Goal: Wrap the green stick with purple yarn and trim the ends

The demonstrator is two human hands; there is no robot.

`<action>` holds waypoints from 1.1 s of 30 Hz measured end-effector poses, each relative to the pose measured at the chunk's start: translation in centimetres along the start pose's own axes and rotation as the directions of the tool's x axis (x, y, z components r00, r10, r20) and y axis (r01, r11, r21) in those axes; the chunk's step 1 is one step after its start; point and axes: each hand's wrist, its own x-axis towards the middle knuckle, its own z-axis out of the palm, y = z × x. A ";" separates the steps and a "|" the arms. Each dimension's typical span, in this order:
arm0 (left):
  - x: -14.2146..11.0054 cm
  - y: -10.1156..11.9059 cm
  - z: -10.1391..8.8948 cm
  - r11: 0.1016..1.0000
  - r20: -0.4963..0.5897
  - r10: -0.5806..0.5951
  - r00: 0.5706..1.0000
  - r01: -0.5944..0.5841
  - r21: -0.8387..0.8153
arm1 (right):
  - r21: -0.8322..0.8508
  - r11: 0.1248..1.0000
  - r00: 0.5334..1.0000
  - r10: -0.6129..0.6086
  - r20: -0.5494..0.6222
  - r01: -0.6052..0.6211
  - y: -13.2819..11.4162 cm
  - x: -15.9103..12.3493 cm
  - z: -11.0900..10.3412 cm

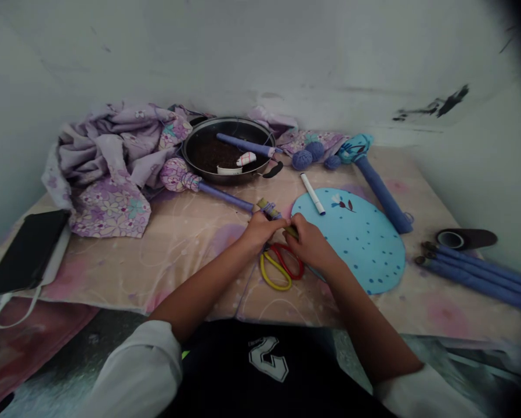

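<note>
Here, 2 hands point(260, 229) point(307, 237), 1 held stick point(267, 208)

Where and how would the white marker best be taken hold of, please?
Pinch the white marker mid-barrel, coming from above, with fingers across its long sides; that seems best, as it lies flat, slim and straight, near end on the blue round sheet, nothing on top.

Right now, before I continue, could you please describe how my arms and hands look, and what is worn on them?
The left hand and right hand are bare, with no gloves, and the forearms are uncovered. Above them are loose, plain, whitish sleeves: the left sleeve ends near the elbow, and so does the right sleeve. No cables or markings show on either arm.
</note>
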 end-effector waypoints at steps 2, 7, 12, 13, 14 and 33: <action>0.1 -0.1 0.0 1.000 -0.043 0.010 0.999 -0.010 0.022 | -0.013 1.000 1.000 -0.005 0.023 0.005 0.0 -0.1 -0.2; 0.0 0.2 0.1 0.999 -0.058 -0.005 0.998 0.003 -0.047 | -0.009 0.999 0.998 -0.038 0.053 0.038 0.1 -0.4 -1.0; -0.2 0.6 0.1 0.996 -0.055 -0.005 0.998 0.000 -0.088 | -0.028 0.999 0.997 -0.044 0.064 0.046 0.4 -0.5 -1.3; -0.2 0.6 0.1 0.996 -0.053 -0.013 0.999 0.008 -0.092 | -0.032 0.999 0.997 -0.042 0.065 0.044 0.6 -0.6 -1.3; -0.2 0.6 0.1 0.995 -0.051 -0.021 0.998 0.016 -0.096 | -0.034 0.998 0.997 -0.041 0.068 0.043 0.7 -0.7 -1.3; 0.2 0.3 -0.3 0.996 -0.003 -0.007 1.000 0.007 -0.088 | -0.014 1.000 0.994 0.015 0.113 -0.013 1.7 -1.8 -2.2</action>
